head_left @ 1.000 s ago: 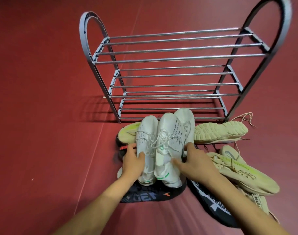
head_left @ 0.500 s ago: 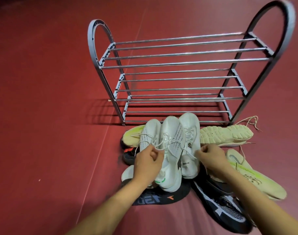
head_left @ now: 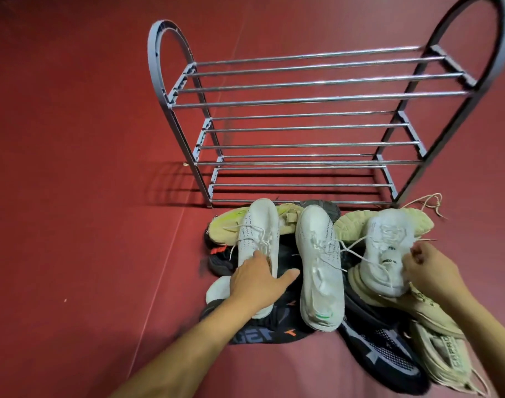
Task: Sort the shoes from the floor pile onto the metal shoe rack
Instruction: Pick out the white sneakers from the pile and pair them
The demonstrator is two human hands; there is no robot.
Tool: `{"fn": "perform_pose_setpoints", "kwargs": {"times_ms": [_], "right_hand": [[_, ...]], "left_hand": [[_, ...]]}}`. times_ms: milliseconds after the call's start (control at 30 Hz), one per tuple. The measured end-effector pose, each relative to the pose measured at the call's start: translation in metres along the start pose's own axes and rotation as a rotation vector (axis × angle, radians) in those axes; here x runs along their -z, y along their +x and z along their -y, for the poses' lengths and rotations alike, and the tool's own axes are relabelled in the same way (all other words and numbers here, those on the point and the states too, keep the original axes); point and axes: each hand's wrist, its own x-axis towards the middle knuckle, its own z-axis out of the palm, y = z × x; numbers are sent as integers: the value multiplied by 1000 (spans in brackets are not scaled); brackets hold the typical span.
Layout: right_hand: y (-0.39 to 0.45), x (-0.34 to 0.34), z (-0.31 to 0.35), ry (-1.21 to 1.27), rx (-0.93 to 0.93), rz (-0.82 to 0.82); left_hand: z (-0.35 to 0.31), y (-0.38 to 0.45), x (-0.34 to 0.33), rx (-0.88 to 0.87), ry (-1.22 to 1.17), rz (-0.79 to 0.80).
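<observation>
As L hand (head_left: pixel 255 285) grips shoe (head_left: pixel 258 225), knit, white

3 white shoes (head_left: pixel 320 265), grey rack (head_left: pixel 303 104), red floor (head_left: pixel 73 168)
</observation>
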Motion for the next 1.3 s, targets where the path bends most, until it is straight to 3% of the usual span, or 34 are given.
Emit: {"fn": "perform_pose_setpoints", "kwargs": {"times_ms": [100,133,200,233,300,367,467,633,767,867,1033,1200,1300], "right_hand": [[-27,3,28,-145,218,-328],[-46,4,44,-114,306,-339],[-90,-1,75,-120,416,-71],[-109,-11,87,-238,423,130],[-130,-38,93,-500,459,380],[-139,-67,91,-536,536,472],[-139,-88,82,-407,640,435],[-140,-94,60,-93,700,314],[-132,-80,56,287,698,92],[-119,-60,85,435,607,94],[-79,-53,135,415,548,83],[-44,-72,164,219,503,274],[-43,-78,166,178,544,322]], "left_hand": [[-4,4,5,-7,140,35],[-4,5,6,-14,161,44],[-3,1,7,-58,117,51],[-4,-4,5,-81,76,58],[-10,-17,-3,-143,28,60],[-19,-29,-13,-186,70,37],[-30,-28,-10,-79,34,58],[-40,-15,-2,-42,-22,192],[-41,-15,17,-145,-85,28],[-44,-8,37,-166,-149,-77],[-48,37,75,-42,-170,-102],[-44,74,96,24,-6,29],[-37,85,97,74,-133,128]]}}
